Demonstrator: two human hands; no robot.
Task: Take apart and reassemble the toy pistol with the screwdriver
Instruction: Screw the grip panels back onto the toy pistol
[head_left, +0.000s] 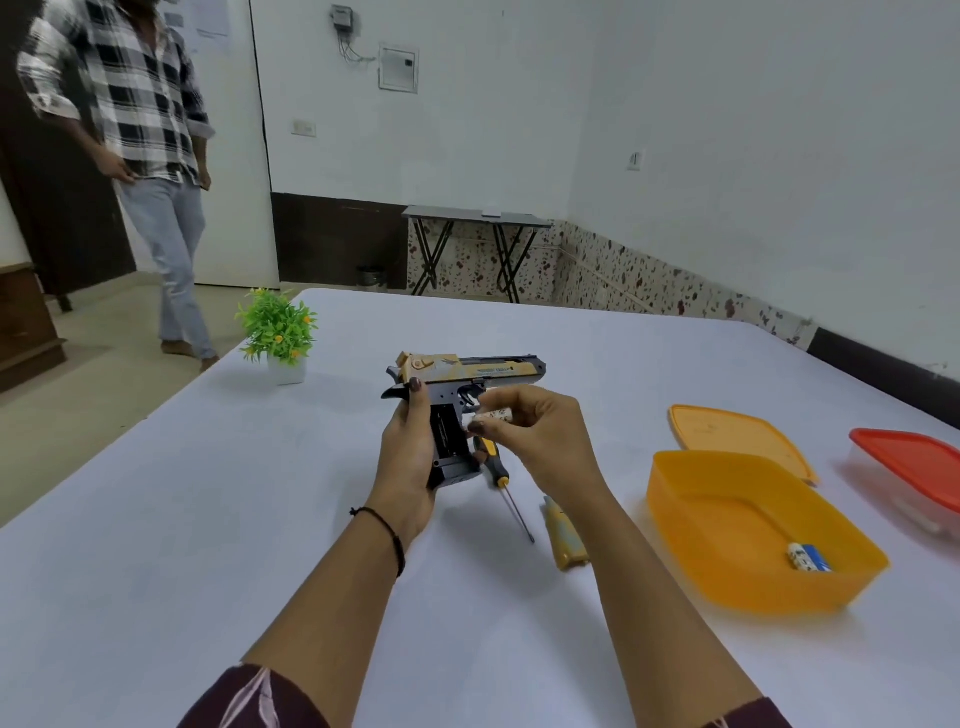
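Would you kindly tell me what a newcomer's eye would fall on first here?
The gold-and-black toy pistol mid-table draws the eye, the left hand holding its grip while the right hand pinches a small pale cylinder beside it. To the right sits an open orange box, and a person in a checked shirt stands far left.

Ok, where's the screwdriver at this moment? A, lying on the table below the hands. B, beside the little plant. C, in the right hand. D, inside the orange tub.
A: the screwdriver lies on the table under the hands, while the right hand pinches a small white piece and the left hand grips the toy pistol.
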